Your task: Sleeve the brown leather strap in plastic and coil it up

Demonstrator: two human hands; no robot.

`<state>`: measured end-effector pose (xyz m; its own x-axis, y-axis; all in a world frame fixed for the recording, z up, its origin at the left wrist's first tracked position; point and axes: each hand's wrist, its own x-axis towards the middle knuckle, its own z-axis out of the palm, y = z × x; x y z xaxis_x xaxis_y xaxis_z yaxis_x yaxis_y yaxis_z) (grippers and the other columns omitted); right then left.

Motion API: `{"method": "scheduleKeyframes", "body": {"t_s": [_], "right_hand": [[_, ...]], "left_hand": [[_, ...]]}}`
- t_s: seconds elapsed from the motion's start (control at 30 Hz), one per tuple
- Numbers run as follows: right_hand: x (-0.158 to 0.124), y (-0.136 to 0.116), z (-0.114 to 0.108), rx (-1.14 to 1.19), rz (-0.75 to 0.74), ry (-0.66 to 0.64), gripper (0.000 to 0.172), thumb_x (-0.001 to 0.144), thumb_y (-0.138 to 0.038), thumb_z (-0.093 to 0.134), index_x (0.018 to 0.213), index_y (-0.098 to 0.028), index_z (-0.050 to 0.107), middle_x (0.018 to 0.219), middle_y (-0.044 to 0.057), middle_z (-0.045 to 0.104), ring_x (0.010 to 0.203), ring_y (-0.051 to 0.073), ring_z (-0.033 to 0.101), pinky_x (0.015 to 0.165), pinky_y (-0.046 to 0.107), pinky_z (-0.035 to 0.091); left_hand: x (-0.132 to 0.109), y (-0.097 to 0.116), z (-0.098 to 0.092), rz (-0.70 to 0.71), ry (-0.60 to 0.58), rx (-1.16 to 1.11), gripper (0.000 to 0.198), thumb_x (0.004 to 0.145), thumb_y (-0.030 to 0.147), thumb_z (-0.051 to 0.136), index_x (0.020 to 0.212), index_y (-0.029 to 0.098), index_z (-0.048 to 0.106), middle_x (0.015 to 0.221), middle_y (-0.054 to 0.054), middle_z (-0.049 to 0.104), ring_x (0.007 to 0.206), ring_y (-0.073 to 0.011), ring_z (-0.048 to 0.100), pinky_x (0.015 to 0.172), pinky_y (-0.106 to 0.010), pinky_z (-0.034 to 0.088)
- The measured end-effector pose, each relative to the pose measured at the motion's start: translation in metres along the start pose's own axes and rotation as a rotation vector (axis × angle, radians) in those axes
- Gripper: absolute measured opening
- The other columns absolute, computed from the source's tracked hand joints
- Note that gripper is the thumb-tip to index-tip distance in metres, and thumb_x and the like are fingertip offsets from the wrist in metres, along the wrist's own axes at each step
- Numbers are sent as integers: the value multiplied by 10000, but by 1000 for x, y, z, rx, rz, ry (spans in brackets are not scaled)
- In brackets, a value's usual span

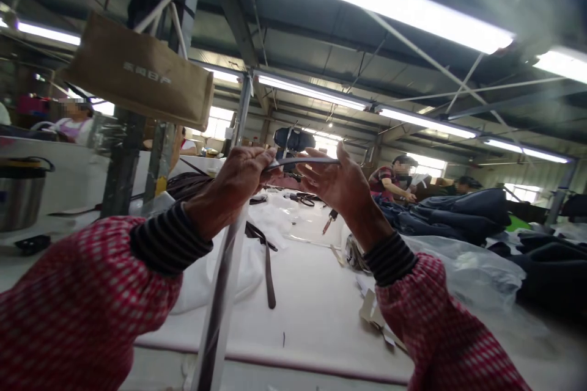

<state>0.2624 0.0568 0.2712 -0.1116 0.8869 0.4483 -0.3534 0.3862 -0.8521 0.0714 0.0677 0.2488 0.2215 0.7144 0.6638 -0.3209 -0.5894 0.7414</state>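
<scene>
My left hand (241, 174) is closed, pinching a thin strip (305, 160) between thumb and fingers. That strip bridges to my right hand (334, 180), whose fingers are stretched out and apart, with the strip's end against the palm near the thumb. Below my left hand a long dark strap (222, 299) in a clear plastic sleeve hangs down past the table edge. Whether it is one piece with the strip I cannot tell. A loose dark brown strap (269, 275) lies on the white table (316, 305) beneath my hands.
A bundle of dark straps (190, 186) lies at the left. Dark fabric (449, 211) and plastic sheeting (468, 269) are heaped at the right. A brown bag (142, 73) hangs from a post. A steel pot (21, 195) stands far left. A co-worker (389, 177) is farther back.
</scene>
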Motion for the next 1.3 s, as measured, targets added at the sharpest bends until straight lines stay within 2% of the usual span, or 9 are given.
{"method": "scheduleKeyframes", "body": {"t_s": [0.07, 0.2, 0.37, 0.47, 0.67, 0.83, 0.97, 1.17, 1.3], "right_hand": [[2, -7, -10, 21, -63, 39, 513, 1041, -582, 361, 1059, -208, 710, 1079, 48, 764, 968, 211, 689, 763, 350, 567], [14, -34, 11, -140, -122, -195, 505, 1060, -528, 355, 1063, -191, 730, 1119, 72, 753, 988, 223, 683, 784, 361, 559], [25, -62, 55, -326, -60, -425, 519, 1018, -608, 437, 1003, -194, 750, 569, 5, 617, 528, 178, 548, 588, 346, 499], [21, -67, 53, -297, -37, -361, 513, 988, -652, 470, 994, -219, 745, 586, -5, 619, 577, 175, 574, 648, 348, 516], [7, -76, 16, -288, -94, -36, 522, 989, -621, 459, 955, -190, 751, 1003, 100, 767, 917, 232, 682, 754, 361, 523], [13, -86, 35, -418, -152, -200, 469, 1026, -526, 431, 993, -181, 747, 856, 82, 752, 831, 239, 671, 780, 413, 526], [20, -83, 53, -469, -102, -367, 387, 1005, -509, 518, 941, -198, 738, 577, 3, 609, 555, 185, 549, 664, 398, 517], [20, -74, 40, -409, -199, -55, 371, 963, -526, 591, 888, -200, 750, 919, 60, 743, 831, 204, 649, 766, 366, 508], [20, -68, 36, -459, -180, -59, 442, 958, -606, 539, 966, -223, 757, 931, 86, 752, 812, 234, 642, 711, 385, 474]], "left_hand": [[-1, -11, -5, -72, -37, -5, 360, 952, 265, 600, 616, 136, 580, 459, 40, 423, 359, -52, 333, 349, -155, 215], [9, 2, 9, -141, -241, -96, 291, 951, 299, 608, 732, 113, 661, 576, -56, 612, 427, -112, 524, 397, -197, 398], [25, 57, 42, 15, -235, -261, 253, 966, 119, 505, 748, 129, 633, 577, -5, 559, 397, -69, 451, 368, -161, 311], [26, 67, 46, 89, -132, -214, 330, 958, 111, 540, 629, 142, 549, 490, 49, 431, 357, -33, 306, 349, -150, 167], [10, 29, 33, -2, -28, -92, 419, 1000, 171, 503, 591, 127, 577, 453, 27, 446, 343, -41, 304, 347, -175, 178], [15, 38, 46, -17, -177, -158, 301, 998, 212, 529, 758, 111, 680, 617, -59, 637, 450, -125, 559, 417, -221, 420], [30, 67, 60, 70, -74, -252, 338, 1021, 143, 466, 720, 144, 621, 538, -1, 583, 368, -74, 456, 380, -181, 320], [27, 43, 63, 89, 79, -200, 448, 1014, 124, 491, 569, 141, 546, 396, 54, 428, 332, -29, 308, 376, -179, 202], [24, 23, 65, 54, 61, -208, 440, 991, 172, 552, 551, 151, 535, 409, 35, 463, 329, -49, 364, 365, -195, 215]]}}
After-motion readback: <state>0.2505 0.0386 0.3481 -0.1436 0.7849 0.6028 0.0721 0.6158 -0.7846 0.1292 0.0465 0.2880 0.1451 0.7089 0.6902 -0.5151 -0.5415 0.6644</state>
